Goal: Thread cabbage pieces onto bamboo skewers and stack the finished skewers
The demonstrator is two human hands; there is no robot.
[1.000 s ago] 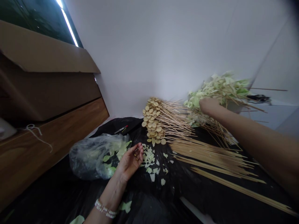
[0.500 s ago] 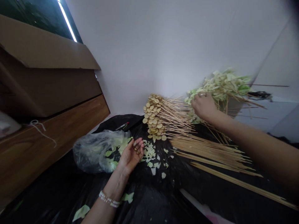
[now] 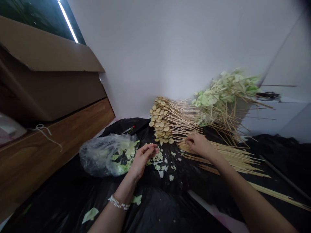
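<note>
My left hand [image 3: 142, 158] is closed, its fingertips brought together above small pale cabbage scraps [image 3: 160, 158]. Whether anything is pinched in it I cannot make out. My right hand [image 3: 198, 144] reaches over a row of bare bamboo skewers [image 3: 233, 158], fingers curled down at their near ends; what they grip is hidden. Behind it lie skewers threaded with round pale slices [image 3: 159, 118], their sticks pointing right. Left of my left hand, a clear plastic bag [image 3: 97, 157] lies open with torn cabbage leaves [image 3: 126, 153] at its mouth.
Skewered cabbage [image 3: 225, 87] is heaped against the wall at the back right. A cardboard box [image 3: 55, 94] stands on a wooden surface [image 3: 73, 129] to the left. Black plastic sheeting [image 3: 155, 204] covers the work area, with a pen [image 3: 128, 129] and loose leaf pieces [image 3: 90, 215] on it.
My right hand has come down from the cabbage heap to the bare skewers. My left hand has turned from palm up with loose fingers to fingertips together, slightly to the right.
</note>
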